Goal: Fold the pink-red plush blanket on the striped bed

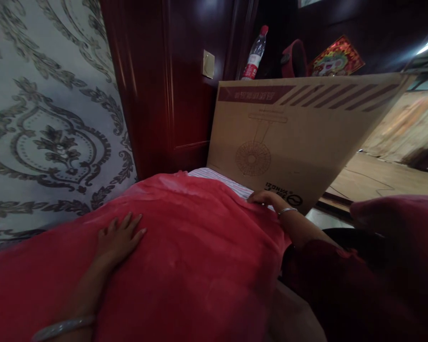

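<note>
A red, plush-looking blanket (185, 251) spreads over most of the surface in front of me. My left hand (119, 237) lies on it at the left, palm down with the fingers spread. At the blanket's far right edge, my right hand (266, 198) has its fingers bent and closed on the red fabric. Beyond that edge shows a strip of white striped cloth (223, 179). The fingertips of the right hand are partly hidden.
A large cardboard box (306, 128) with a printed fan drawing stands upright behind the blanket. Above its top edge show a red-capped bottle (255, 54) and a red band-shaped item (292, 59). Patterned wallpaper (57, 114) and dark red wood panelling (185, 104) border the left.
</note>
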Motion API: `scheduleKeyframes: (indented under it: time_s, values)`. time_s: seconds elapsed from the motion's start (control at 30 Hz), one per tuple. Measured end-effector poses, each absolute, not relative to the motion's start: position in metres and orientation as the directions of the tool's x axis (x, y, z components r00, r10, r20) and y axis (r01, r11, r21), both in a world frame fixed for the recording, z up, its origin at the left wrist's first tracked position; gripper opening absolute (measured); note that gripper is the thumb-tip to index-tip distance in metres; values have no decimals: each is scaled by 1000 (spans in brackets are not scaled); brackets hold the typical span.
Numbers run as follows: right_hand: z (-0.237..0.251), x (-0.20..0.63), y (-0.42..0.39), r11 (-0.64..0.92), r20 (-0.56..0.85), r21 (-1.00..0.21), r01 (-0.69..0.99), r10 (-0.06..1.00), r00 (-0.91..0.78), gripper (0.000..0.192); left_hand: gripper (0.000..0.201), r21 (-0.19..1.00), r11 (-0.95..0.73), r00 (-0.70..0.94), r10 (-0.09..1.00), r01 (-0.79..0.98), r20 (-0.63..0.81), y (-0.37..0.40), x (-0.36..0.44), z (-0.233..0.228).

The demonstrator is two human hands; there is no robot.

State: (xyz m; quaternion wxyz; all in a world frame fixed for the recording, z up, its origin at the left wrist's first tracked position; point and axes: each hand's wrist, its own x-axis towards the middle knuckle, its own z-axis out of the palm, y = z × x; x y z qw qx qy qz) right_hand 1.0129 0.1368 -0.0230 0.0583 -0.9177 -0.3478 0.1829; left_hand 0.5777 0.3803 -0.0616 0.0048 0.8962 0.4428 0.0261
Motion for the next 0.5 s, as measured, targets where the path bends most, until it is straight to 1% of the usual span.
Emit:
scheduleKeyframes:
  time_s: [0.07,0.13,0.23,0.33,0.4,0.5]
  values:
    - [-20,1013,127,-774,-340,-264,575,633,696,24,67,14,-602,601,799,799,26,380,578,-60]
    - [-17,1016,119,-794,-323,-262,549,608,725,22,68,13,-601,601,799,799,10,380,579,-59]
    - [-11,1027,108,-839,-219,-201,505,541,812,30,69,51,-604,604,797,795,26,383,579,-62]
    - [-8,1039,99,-876,-87,-135,463,476,875,37,69,75,-611,606,791,788,81,389,579,-70]
    - [-10,1043,94,-879,-40,-108,465,471,881,39,67,70,-614,607,788,786,101,392,579,-74]
    - [-19,1041,87,-864,-52,-81,497,502,863,36,66,63,-617,610,786,785,96,392,579,-75]
